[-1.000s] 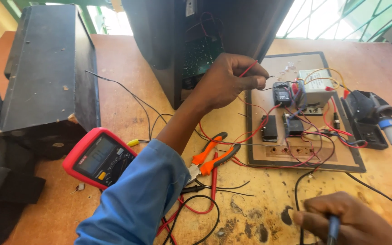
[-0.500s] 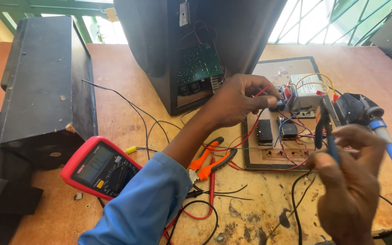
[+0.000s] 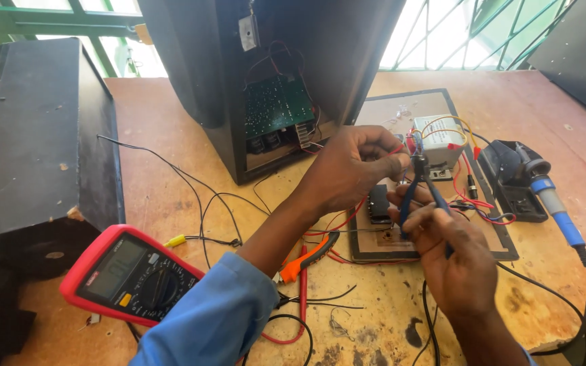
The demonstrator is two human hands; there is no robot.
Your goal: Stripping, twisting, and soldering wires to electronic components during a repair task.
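My left hand (image 3: 349,169) pinches a red wire (image 3: 396,150) above a wooden-framed board (image 3: 435,234) that carries small black parts and a white box (image 3: 437,139) with yellow and red wires. My right hand (image 3: 452,254) grips blue-handled pliers (image 3: 416,186), whose jaws meet the red wire right beside my left fingertips. An open black cabinet (image 3: 272,74) with a green circuit board (image 3: 276,105) stands just behind my left hand.
A red multimeter (image 3: 127,274) lies at the front left, with orange-handled cutters (image 3: 310,256) and loose wires near my left forearm. A soldering iron with a blue grip (image 3: 554,203) rests in a black stand (image 3: 510,173) on the right. A large black box (image 3: 32,142) fills the left side.
My right hand came up from the table's front edge with the pliers and brought them to the red wire. My left hand stayed on the wire, shifting slightly.
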